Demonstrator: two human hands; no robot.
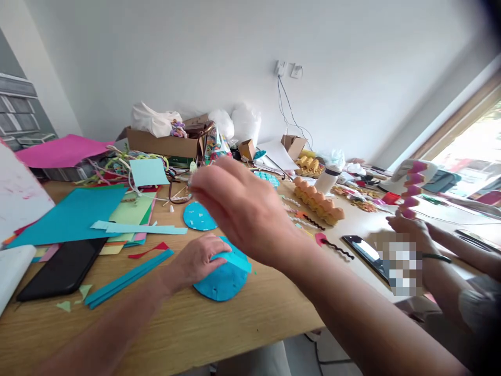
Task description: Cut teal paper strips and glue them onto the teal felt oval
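My left hand (201,258) presses on a blue paper circle (223,287) lying on the wooden table, its thumb and fingers gripping the left part. Across the circle's upper side lies a lighter blue paper strip (239,261), one end reaching under those fingers. Raised above the table is my right hand (246,209), its fingers bent and pressed together. What they hold, if anything, is hidden. Behind that hand sits a second blue circle (199,216) with small pale marks. Folded blue strips (127,279) and a red paper scrap (148,250) lie left of my left hand.
Coloured paper sheets (78,214) and a black phone (62,269) are at left. A cardboard box (162,143) with bags stands by the wall. At right are an egg carton piece (319,201), another phone (366,256) and another person's hands (410,232) with a pink-and-orange carton strip (413,190).
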